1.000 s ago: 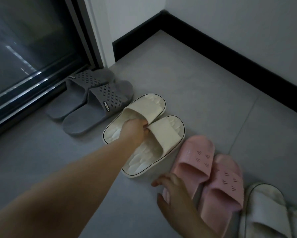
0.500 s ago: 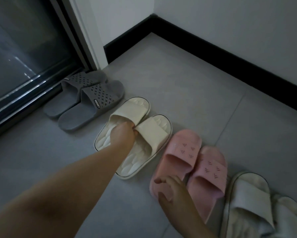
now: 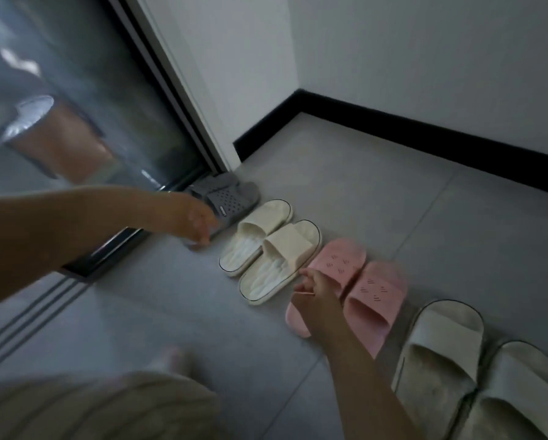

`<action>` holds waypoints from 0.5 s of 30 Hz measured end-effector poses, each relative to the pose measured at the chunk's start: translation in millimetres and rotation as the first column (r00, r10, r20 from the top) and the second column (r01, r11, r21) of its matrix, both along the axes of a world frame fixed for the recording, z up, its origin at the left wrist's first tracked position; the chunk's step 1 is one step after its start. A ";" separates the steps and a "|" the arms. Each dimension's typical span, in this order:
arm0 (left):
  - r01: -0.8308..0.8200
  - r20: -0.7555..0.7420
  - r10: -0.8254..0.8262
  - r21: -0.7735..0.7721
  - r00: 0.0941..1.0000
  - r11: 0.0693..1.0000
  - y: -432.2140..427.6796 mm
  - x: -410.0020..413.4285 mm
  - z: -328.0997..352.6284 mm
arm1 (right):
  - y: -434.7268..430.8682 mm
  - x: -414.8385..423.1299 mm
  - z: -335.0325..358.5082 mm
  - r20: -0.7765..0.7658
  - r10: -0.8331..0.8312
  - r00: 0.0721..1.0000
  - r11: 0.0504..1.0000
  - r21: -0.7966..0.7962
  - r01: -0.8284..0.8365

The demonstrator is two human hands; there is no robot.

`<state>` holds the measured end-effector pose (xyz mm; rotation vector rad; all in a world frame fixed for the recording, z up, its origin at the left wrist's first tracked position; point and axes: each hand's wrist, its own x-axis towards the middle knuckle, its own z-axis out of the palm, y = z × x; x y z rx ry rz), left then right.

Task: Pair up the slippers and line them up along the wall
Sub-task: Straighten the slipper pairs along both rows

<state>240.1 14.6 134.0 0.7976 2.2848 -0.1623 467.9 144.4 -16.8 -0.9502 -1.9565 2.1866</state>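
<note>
Four pairs of slippers stand in a row on the grey tile floor. Grey perforated slippers (image 3: 228, 195) sit by the door corner, then a cream pair (image 3: 285, 246), a pink pair (image 3: 374, 293) and an off-white pair (image 3: 450, 354). My left hand (image 3: 193, 223) is over the heel end of the grey slippers; it is blurred and its grip is hidden. My right hand (image 3: 313, 296) lies on the left pink slipper with curled fingers at its heel part. The cream pair is untouched.
A white wall with a black baseboard (image 3: 424, 138) runs behind the row, some way off the toes. A glass sliding door (image 3: 76, 90) and its floor track (image 3: 107, 252) are at the left. My clothed knee (image 3: 91, 408) fills the bottom left.
My left hand has let go of the cream slippers and moved left to the grey pair. The right hand stays on the pink slipper. The view has pulled back and up.
</note>
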 end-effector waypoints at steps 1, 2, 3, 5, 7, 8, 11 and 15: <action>-0.027 0.011 0.026 0.106 1.000 0.994 -5.9 -15.2 5.3 | -3.3 -4.5 -3.0 -0.002 -0.009 1.000 1.000 -0.008 0.009; -0.031 0.001 0.031 0.202 1.000 0.979 -12.3 -30.7 3.3 | -5.3 -9.6 -8.6 0.001 -0.021 1.000 1.000 -0.011 0.021; -0.003 -0.072 0.022 0.248 0.997 0.969 -17.1 -45.8 -4.1 | -6.0 -16.0 -16.4 0.010 -0.034 0.999 0.999 -0.007 0.034; 0.042 -0.266 0.024 0.242 0.964 0.969 -27.8 -84.4 -40.3 | -4.7 -27.2 -35.4 0.040 -0.036 0.999 0.998 0.049 0.034; -0.014 -0.336 0.083 0.201 0.938 0.979 -31.7 -120.6 -88.0 | -3.5 -38.9 -49.4 0.073 -0.048 0.996 0.992 0.116 0.039; -0.046 -0.329 0.101 0.171 0.939 0.984 -33.4 -133.3 -109.7 | -4.0 -45.1 -53.9 0.090 -0.068 0.994 0.989 0.135 0.056; -0.102 -0.307 0.133 0.115 0.942 0.988 -39.3 -164.9 -159.3 | -10.9 -68.7 -55.4 0.128 -0.147 0.981 0.982 0.134 0.130; -0.279 -0.206 0.325 0.224 0.923 0.934 -42.7 -213.9 -206.8 | -30.3 -114.6 -49.8 0.147 -0.174 0.974 0.983 0.081 0.164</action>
